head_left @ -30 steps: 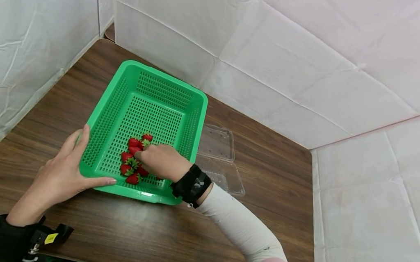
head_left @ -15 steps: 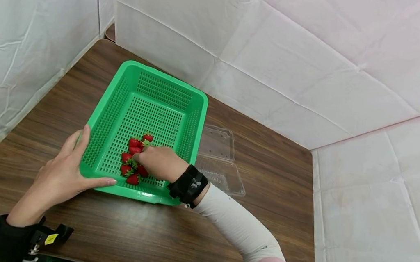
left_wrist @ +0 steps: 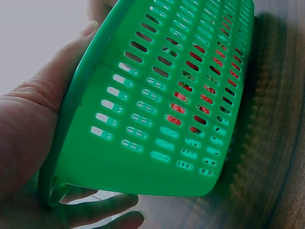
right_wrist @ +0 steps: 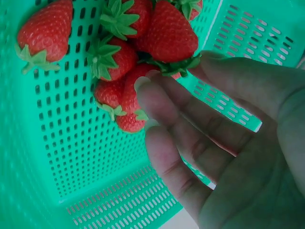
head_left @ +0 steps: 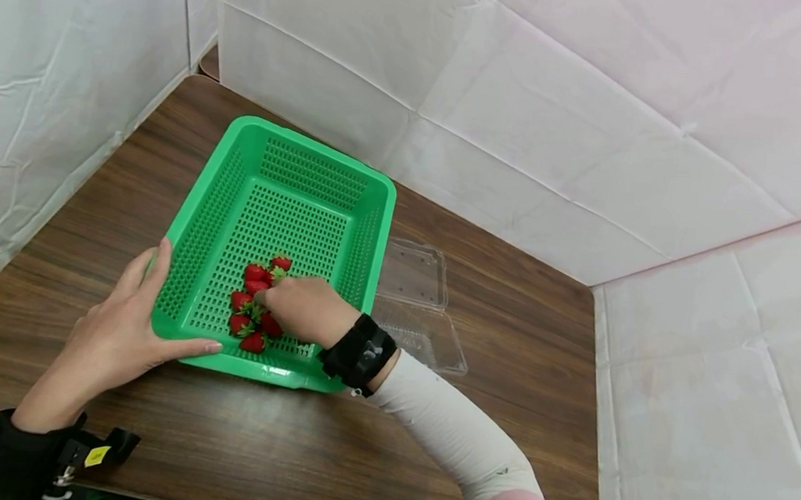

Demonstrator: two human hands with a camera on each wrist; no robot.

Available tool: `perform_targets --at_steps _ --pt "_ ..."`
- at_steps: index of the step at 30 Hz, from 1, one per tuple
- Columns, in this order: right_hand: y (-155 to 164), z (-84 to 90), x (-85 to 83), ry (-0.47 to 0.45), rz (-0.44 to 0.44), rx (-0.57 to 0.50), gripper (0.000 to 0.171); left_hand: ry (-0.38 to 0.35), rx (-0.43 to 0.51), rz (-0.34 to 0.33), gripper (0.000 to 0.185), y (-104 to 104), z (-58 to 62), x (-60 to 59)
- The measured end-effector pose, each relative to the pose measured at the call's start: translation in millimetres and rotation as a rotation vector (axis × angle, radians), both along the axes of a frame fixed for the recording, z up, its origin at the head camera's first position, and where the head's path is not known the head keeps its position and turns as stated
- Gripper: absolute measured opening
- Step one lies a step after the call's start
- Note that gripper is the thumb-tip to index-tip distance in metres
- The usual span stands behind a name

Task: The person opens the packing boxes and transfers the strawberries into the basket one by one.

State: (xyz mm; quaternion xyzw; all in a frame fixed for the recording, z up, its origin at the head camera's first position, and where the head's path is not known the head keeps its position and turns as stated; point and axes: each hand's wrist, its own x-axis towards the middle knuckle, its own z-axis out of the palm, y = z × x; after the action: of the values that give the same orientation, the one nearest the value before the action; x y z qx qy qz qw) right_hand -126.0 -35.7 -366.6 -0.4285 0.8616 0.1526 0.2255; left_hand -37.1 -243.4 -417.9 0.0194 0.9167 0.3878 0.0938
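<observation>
My left hand (head_left: pixel 114 333) sits at the near left of the dark wood-grain surface (head_left: pixel 230 441), clasping the near left corner of the green perforated plastic basket (head_left: pixel 322 172). The thumb lies along the basket's near rim and the fingers run up its left wall; in the left wrist view the same hand (left_wrist: pixel 33 138) wraps that corner, palm against the slotted wall of the basket (left_wrist: pixel 157 119), with fingers under its base. A black strap (head_left: pixel 10 459) is bound around that wrist.

Inside the basket, toward its near end, lies a small cluster of red strawberries with green leafy caps (head_left: pixel 250 301). They rest on the basket floor, to the right of my left hand and separated from it by the basket wall.

My right hand (head_left: pixel 300 309) reaches into the basket from the near right, directly over the right side of that cluster. In the right wrist view the right hand (right_wrist: pixel 224 143) is loosely spread, fingers gently bent, and the fingertips (right_wrist: pixel 143 86) touch the strawberries (right_wrist: pixel 138 52); none is gripped between finger and thumb. A black wristband (head_left: pixel 362 354) and a white sleeve (head_left: pixel 450 430) follow behind it.

Further right, just beside the basket's right wall, a clear plastic clamshell box (head_left: pixel 414 298) lies opened flat on the surface, apart from both hands.
</observation>
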Motion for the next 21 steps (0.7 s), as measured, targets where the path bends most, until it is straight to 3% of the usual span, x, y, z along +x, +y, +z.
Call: perform_targets --at_steps 7,21 --pt "2.8 10.9 0.8 0.007 -0.013 -0.034 0.026 -0.006 -0.005 -0.005 0.135 -0.3 1.2 0.6" --pt "34.7 35.1 8.1 0.084 -0.024 -0.312 0.022 -0.018 -0.008 -0.009 0.135 0.4 2.1 0.5"
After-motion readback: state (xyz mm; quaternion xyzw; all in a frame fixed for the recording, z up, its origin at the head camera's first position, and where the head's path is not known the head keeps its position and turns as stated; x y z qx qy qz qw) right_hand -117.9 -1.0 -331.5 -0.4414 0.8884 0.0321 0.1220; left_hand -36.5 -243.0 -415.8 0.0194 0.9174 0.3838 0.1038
